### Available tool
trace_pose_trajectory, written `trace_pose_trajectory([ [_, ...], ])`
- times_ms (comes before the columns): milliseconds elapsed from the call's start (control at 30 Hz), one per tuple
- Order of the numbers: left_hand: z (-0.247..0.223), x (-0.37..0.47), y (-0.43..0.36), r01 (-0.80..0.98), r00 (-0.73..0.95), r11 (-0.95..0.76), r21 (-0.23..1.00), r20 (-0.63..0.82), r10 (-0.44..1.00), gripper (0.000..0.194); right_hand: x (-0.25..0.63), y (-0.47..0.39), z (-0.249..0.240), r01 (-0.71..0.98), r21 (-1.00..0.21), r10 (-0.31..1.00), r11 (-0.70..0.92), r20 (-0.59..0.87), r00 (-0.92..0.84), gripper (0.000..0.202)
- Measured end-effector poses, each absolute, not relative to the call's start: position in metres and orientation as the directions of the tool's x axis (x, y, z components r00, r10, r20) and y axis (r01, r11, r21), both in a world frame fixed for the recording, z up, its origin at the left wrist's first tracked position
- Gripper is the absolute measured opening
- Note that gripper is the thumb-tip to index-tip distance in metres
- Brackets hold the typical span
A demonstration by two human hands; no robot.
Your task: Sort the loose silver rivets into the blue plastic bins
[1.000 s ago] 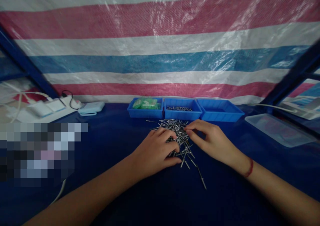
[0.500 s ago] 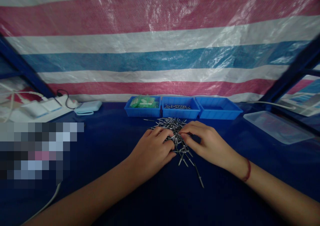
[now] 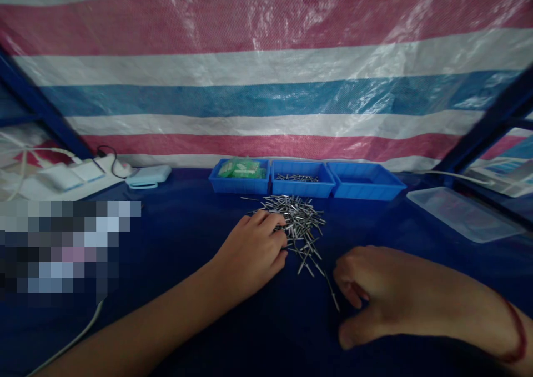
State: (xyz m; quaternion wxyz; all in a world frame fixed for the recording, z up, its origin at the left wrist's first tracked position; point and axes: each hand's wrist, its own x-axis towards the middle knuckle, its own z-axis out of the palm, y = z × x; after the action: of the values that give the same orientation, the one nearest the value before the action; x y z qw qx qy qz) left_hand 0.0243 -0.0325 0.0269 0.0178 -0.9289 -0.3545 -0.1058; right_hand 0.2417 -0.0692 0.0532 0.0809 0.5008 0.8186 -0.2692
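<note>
Pile of blind rivets [image 3: 297, 216], by their look, loose on the dark blue surface [image 3: 187, 210], crossing every which way; a lone rivet [image 3: 335, 300] trails off the near end. Judged handling: light, stiff, hard to break, but smooth and slim, so apt to roll or slip; pulling one may drag neighbours. Best hold: thumb and forefinger across the thicker body, the thin stem being the harder pinch. Left hand [image 3: 252, 249] lies at the pile's left edge, fingers curled over it; cannot tell whether they grip any. Right hand [image 3: 387, 293] hangs to the right, just beside the lone rivet, thumb and fingers apart, nothing seen between them. Just beyond the pile, three blue bins in a row: middle bin [image 3: 302, 189] with more rivets, left bin [image 3: 239, 186] with green packets [image 3: 244, 167], right bin [image 3: 366, 192] alongside. Farther right, a translucent plastic tray or lid [image 3: 462, 213].
</note>
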Motion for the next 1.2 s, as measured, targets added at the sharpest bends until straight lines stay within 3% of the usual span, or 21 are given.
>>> trace_pose_trajectory([
  [133, 0.028, 0.024, -0.033, 0.665, 0.727, -0.745, 0.053, 0.181, 0.662, 0.014, 0.235, -0.071, 0.051, 0.843, -0.391, 0.777, 0.37, -0.367, -0.511, 0.027],
  [233, 0.028, 0.023, -0.032, 0.659, 0.734, -0.751, 0.047, 0.18, 0.655, 0.017, 0.233, -0.068, 0.048, 0.8, -0.436, 0.793, 0.411, -0.261, -0.55, 0.022],
  [467, 0.027, 0.024, -0.031, 0.656, 0.738, -0.753, 0.047, 0.171, 0.653, 0.014, 0.234, -0.059, 0.034, 0.729, -0.418, 0.786, 0.542, -0.056, -0.616, 0.02],
  [667, 0.03, 0.025, -0.032, 0.658, 0.74, -0.752, 0.033, 0.159, 0.654, 0.014, 0.232, -0.051, 0.03, 0.744, -0.366, 0.792, 0.559, -0.029, -0.61, 0.026],
  [833, 0.036, 0.023, -0.032, 0.674, 0.718, -0.738, -0.007, 0.241, 0.653, 0.019, 0.223, -0.051, 0.035, 0.815, -0.321, 0.866, 0.483, 0.041, -0.498, 0.039],
  [900, 0.038, 0.021, -0.031, 0.681, 0.693, -0.732, 0.028, 0.3, 0.655, 0.02, 0.218, -0.052, 0.035, 0.812, -0.376, 0.893, 0.445, 0.127, -0.431, 0.035],
  [1000, 0.038, 0.022, -0.031, 0.669, 0.623, -0.722, 0.176, 0.396, 0.674, 0.017, 0.209, -0.054, 0.03, 0.715, -0.576, 0.918, 0.396, 0.23, -0.323, 0.024],
  [1100, 0.036, 0.025, -0.033, 0.648, 0.522, -0.685, 0.334, 0.461, 0.718, 0.014, 0.203, -0.054, 0.023, 0.542, -0.777, 0.947, 0.319, 0.24, -0.213, 0.023],
  [1200, 0.034, 0.029, -0.035, 0.623, 0.451, -0.663, 0.414, 0.502, 0.738, 0.012, 0.2, -0.052, 0.02, 0.393, -0.882, 0.965, 0.259, 0.218, -0.146, 0.025],
])
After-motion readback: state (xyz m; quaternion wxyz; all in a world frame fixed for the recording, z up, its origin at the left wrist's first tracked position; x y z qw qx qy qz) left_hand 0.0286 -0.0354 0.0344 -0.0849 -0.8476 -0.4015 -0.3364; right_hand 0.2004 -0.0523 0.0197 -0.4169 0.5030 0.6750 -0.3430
